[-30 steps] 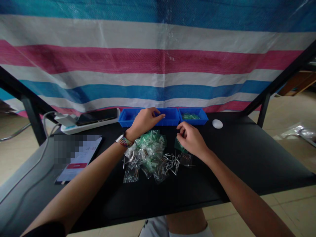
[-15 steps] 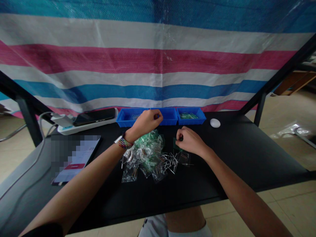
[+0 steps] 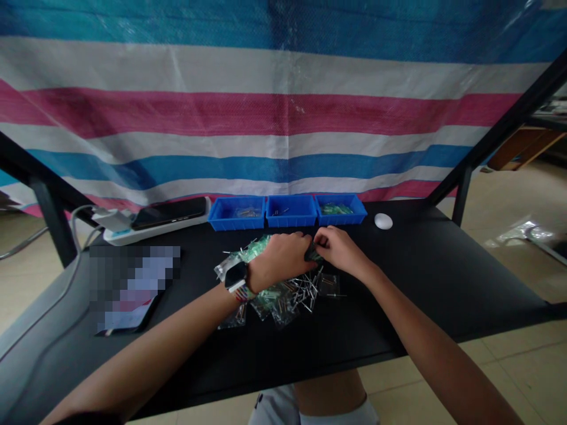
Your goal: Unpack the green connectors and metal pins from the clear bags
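My right hand (image 3: 340,249) pinches a small greenish plastic bag (image 3: 314,254) just above the table. My left hand (image 3: 283,258), wearing a watch on its wrist, reaches over the heap and closes its thumb and fingers on the bag's left side. Below the left hand spreads a heap of small clear and green plastic bags (image 3: 266,298), some with screws in them. Loose thin metal pins (image 3: 306,290) lie to the right of the heap. One clear bag with screws (image 3: 329,284) rests beside these pins.
Along the back stand three blue bins: the left bin (image 3: 237,223) holds clear bags, the middle bin (image 3: 291,221) a few pins, the right bin (image 3: 341,219) green bags. A white round object (image 3: 383,221), a power strip (image 3: 155,229), a phone (image 3: 172,211) and a tablet (image 3: 133,295) lie around.
My left hand has moved from above the middle bin down and right to the bag at my right hand. The pins in the middle bin now show. My right hand has barely moved.
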The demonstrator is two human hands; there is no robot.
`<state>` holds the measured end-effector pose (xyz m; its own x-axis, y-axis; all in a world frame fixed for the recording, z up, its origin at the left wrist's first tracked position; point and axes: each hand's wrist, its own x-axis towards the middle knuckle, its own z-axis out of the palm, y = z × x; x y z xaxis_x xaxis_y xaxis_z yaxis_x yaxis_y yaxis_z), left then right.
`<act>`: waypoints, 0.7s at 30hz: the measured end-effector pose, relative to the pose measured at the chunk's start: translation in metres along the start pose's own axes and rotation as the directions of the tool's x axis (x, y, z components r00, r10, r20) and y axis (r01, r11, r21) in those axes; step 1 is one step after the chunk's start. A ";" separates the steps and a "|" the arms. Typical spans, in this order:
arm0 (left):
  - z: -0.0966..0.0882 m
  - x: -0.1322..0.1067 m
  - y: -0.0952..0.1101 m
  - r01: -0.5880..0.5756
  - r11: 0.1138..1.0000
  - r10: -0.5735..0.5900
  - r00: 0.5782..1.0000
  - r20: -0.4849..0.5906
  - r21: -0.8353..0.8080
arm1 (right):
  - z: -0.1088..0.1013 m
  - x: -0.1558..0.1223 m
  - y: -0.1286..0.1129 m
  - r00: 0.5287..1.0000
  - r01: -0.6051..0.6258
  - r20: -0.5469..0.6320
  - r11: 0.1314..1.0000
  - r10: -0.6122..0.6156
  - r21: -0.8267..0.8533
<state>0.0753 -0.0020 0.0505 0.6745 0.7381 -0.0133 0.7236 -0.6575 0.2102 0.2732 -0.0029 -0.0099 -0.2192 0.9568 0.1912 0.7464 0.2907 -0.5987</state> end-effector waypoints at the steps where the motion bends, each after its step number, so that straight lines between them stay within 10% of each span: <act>1: 0.002 0.000 0.001 0.012 1.000 -0.013 1.000 0.012 0.022 | 0.001 0.000 0.002 1.000 -0.009 -0.008 1.000 0.009 0.010; 13: 0.010 0.009 -0.014 -0.017 1.000 0.016 0.999 -0.048 -0.010 | 0.001 0.011 0.011 0.955 -0.276 0.037 0.832 0.295 0.481; 21: 0.011 0.019 -0.039 -0.116 0.747 -0.038 0.976 -0.217 -0.654 | -0.009 0.015 -0.001 0.960 -0.207 0.041 0.604 0.278 0.770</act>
<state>0.0620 0.0359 0.0312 0.5986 0.7780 0.1907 0.3669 -0.4779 0.7981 0.2752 0.0110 0.0003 -0.0283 0.9995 -0.0145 0.0122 -0.0142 -0.9998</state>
